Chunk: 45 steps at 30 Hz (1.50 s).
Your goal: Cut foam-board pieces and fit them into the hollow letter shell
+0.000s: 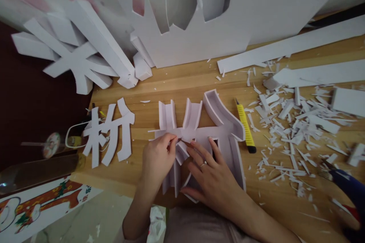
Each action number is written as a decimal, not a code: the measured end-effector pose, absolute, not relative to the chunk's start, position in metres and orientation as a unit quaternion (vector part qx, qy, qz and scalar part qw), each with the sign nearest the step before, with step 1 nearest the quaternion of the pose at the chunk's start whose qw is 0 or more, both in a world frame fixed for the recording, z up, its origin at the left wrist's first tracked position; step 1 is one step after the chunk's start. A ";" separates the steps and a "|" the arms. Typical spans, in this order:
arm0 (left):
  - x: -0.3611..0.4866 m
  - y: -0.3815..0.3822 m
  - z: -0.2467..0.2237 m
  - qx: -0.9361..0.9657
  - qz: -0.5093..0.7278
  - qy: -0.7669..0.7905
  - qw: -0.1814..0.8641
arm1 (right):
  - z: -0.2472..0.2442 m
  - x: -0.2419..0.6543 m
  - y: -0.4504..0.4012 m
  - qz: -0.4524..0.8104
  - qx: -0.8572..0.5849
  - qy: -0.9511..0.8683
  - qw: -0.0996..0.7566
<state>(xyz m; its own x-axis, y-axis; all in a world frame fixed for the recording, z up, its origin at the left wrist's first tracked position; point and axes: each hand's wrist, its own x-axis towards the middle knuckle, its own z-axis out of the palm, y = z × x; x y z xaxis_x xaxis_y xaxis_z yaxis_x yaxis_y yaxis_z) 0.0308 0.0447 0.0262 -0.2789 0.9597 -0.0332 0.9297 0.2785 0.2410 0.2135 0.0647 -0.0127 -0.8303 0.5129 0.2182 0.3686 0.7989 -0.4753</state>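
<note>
The left hand (159, 157) is closing thumb and forefinger in a tight pinch just under the bar (221, 131) of the white shape (196, 133); whether a thin piece is sitting between the fingertips I cannot tell. The right hand (212, 171) is lying loose and spread over the lower part, gripping nothing visible, its fingertips touching the walls around the small openings below the bar.

The shape is lying hollow side up, directly beneath both hands, with its thin walls standing along the edges. The bar, its long line across, is running left to right, and the main relation is this: the pinch is sitting beside its left part, with the rest of it stretching away rightward past the right fingertips. The left hand is thus the nearer one to the bar's left end, while the right hand is covering the lower middle. Three short strokes are pointing away from the person, beyond the fingers.

Farther out, a yellow knife (244, 125) is lying just right of the shape, pointing away from the person, and scraps (302, 121) are spreading over the table (182, 83) beyond it. On the left, a flat cutout (95, 136) is lying well apart from the left hand.
</note>
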 end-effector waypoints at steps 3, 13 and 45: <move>0.029 0.043 0.023 0.593 0.113 0.792 0.092 | -0.011 0.214 0.065 0.212 -0.232 -0.935 0.164; 0.028 0.040 0.015 0.582 0.193 0.782 0.109 | -0.013 0.215 0.063 0.212 -0.235 -0.936 0.154; 0.031 0.035 0.007 0.567 0.267 0.775 0.083 | -0.011 0.215 0.065 0.230 -0.238 -0.932 0.148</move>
<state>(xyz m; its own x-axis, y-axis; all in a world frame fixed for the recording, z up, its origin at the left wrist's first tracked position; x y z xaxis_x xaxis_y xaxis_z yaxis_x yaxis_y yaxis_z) 0.0312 0.0351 0.0070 -0.3425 0.9233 0.1740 0.8349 0.2142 0.5070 0.2152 0.0652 -0.0106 -0.8427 0.5123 0.1657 0.3766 0.7808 -0.4986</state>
